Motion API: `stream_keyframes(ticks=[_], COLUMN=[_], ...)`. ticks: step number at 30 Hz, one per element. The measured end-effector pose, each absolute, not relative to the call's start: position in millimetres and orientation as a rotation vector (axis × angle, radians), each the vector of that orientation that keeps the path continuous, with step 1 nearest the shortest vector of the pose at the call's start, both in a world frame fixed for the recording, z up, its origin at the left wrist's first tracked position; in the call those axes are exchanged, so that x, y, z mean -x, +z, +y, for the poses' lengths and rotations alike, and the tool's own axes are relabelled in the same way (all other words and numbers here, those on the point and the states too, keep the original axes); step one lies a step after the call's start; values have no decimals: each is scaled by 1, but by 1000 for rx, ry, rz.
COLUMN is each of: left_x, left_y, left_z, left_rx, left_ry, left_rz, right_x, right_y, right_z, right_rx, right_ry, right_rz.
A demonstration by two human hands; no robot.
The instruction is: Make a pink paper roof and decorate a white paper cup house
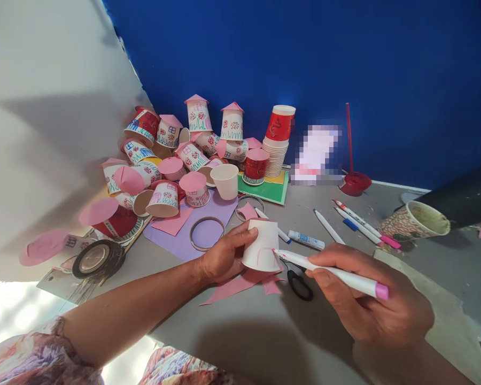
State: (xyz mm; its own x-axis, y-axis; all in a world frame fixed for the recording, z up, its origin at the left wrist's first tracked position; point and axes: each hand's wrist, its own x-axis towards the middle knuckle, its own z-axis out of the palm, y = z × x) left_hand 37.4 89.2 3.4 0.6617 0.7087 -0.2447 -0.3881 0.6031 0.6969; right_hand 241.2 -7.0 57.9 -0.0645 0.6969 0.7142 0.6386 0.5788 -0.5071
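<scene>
A: What do the hands hold?

B: The left hand [224, 258] grips a white paper cup [262, 245], turned upside down on the grey table [264, 331]; the thumb lies on its top, the other fingers are hidden behind it. The right hand [369, 299] is closed around a pink marker [328, 271], and its tip touches the side of the cup, where a thin pink line is drawn.

A: What is under the cup?

B: Pink paper scraps [240, 283]. Black scissors [299, 283] lie just beside; only one handle ring shows, the rest is covered by the right hand.

A: And farther away?

B: A heap of decorated cups [172, 160] with pink roofs, a stack of red cups [278, 141], loose markers [356, 219]. One thing at the blue wall [344, 64] is blurred; I cannot tell what it is. A dark object at the right edge is cut off.
</scene>
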Motion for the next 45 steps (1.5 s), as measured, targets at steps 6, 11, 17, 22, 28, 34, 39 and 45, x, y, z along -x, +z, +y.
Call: stream_keyframes(ticks=[6, 11, 17, 22, 28, 34, 39, 45], left_x=[-37, -36, -36, -36, -37, -36, -36, -36], left_y=[3, 3, 5, 3, 3, 3, 3, 4], left_z=[89, 89, 89, 89, 89, 88, 88, 86], left_rx=[-593, -640, -661, -660, -665, -683, -682, -747], left_ry=[682, 663, 659, 669, 674, 669, 657, 672], left_rz=[516, 515, 482, 485, 505, 527, 493, 522], right_x=[-240, -241, -242, -243, -242, -242, -242, -240], right_y=[62, 61, 63, 61, 58, 62, 63, 58], right_z=[-7, -9, -9, -9, -9, -9, -8, -10], right_rx=[1103, 1103, 1068, 1096, 1105, 1129, 1194, 1127], right_ry=[16, 96, 221, 258, 222, 230, 260, 212], right_rz=[-1763, -1757, -1829, -1792, -1767, -1734, -1712, -1682])
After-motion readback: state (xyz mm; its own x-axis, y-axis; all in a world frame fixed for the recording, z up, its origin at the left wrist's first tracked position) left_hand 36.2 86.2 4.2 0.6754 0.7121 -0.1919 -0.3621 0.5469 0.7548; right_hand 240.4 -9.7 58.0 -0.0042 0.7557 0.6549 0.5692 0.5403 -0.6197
